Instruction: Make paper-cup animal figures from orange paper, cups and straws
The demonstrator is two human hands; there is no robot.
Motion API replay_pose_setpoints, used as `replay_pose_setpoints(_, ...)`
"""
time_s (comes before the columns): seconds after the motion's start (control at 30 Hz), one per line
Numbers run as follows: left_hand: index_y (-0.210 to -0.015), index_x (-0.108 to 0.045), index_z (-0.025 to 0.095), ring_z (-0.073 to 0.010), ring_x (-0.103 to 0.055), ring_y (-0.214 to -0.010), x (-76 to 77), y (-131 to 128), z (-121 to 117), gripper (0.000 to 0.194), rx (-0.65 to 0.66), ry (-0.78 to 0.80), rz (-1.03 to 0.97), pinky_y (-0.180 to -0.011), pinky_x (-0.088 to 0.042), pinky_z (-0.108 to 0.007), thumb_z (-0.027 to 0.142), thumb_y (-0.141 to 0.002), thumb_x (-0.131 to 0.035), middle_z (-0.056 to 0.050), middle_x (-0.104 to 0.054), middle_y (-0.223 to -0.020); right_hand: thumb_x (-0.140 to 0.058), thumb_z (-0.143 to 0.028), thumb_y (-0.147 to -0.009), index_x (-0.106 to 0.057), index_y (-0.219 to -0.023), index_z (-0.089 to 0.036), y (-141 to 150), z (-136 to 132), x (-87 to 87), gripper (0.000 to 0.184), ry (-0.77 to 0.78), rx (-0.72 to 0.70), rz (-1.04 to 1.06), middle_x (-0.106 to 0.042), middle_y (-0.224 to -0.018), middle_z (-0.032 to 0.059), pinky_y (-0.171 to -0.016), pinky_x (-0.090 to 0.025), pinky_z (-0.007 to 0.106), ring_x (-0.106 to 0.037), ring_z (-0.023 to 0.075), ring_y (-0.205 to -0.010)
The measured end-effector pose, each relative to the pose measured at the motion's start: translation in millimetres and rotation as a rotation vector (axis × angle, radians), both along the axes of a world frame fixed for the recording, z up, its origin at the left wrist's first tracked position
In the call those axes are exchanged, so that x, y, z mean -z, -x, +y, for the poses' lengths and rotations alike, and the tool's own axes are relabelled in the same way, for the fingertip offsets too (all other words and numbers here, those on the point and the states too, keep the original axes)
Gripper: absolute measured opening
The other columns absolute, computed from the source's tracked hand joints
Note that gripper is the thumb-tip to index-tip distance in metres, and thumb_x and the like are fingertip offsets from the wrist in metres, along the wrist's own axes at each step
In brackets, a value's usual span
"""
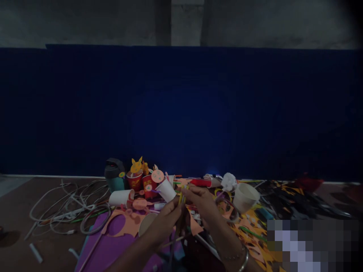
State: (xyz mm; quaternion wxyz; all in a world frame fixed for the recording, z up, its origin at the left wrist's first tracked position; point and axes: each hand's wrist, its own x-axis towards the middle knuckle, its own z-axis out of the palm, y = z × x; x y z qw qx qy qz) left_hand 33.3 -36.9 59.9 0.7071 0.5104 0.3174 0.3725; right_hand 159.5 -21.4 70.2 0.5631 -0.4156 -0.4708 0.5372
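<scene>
My left hand (pixel 168 218) and my right hand (pixel 202 200) meet over the middle of the table, fingers pinched together. Between their fingertips is a slim yellow piece (pixel 180 197), held roughly upright; the dim light hides its exact kind. A dark narrow band hangs below the fingers. Under my left wrist lie a purple sheet (pixel 113 249) and an orange paper sheet (pixel 126 223) with a round hole cut in it. Just beyond the hands, a white paper cup (pixel 166 190) leans over beside red cups (pixel 134 180) topped with paper animal faces.
White cables (pixel 62 211) lie tangled at the left. A dark-lidded teal bottle (pixel 114 175) stands at the back. To the right are a cream cup (pixel 246 197), crumpled white paper (pixel 228 182) and orange paper scraps (pixel 252 241). A blue panel (pixel 181 113) rises behind the table.
</scene>
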Motion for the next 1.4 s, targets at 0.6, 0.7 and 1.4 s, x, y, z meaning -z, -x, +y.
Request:
replay_pose_setpoints(0.6, -0.061, -0.052, 0.017, -0.0099, -0.041, -0.046, 12.9, -6, -4, 0.049, -0.140, -0.006, 0.010, -0.049, -0.031, -0.022, 0.059, -0.083, -0.039, 0.002, -0.048, -0.048, -0.074, -0.035, -0.063, -0.062, -0.052, -0.016, 11, -3, -2.9, 0.025, 0.041, 0.161, 0.308, -0.051, -0.056, -0.0029, -0.056, -0.040, 0.023, -0.046, 0.0105, -0.056)
replay_pose_setpoints(0.7, -0.066, -0.056, 0.015, -0.0114, -0.046, -0.050, 10.3, -4, -3, 0.045, -0.066, -0.054, 0.022, -0.052, -0.034, -0.023, 0.054, -0.084, -0.042, -0.001, -0.053, -0.051, -0.073, -0.036, -0.063, -0.061, -0.053, -0.016, 8, -3, -2.2, 0.026, 0.016, 0.173, 0.254, -0.049, -0.055, -0.0034, -0.055, -0.039, 0.023, -0.044, 0.0101, -0.054)
replay_pose_setpoints(1.4, -0.096, -0.058, 0.018, -0.0053, -0.035, -0.042, -2.0, 3, -3, 0.038, -0.173, 0.171, -0.023, -0.042, -0.023, -0.017, 0.048, -0.074, -0.061, 0.008, -0.044, -0.051, -0.068, -0.036, -0.070, -0.063, -0.050, -0.016, 15, -8, -3.1, 0.028, -0.064, 0.016, 0.050, -0.053, -0.066, 0.0000, -0.055, -0.038, 0.023, -0.047, 0.0105, -0.059)
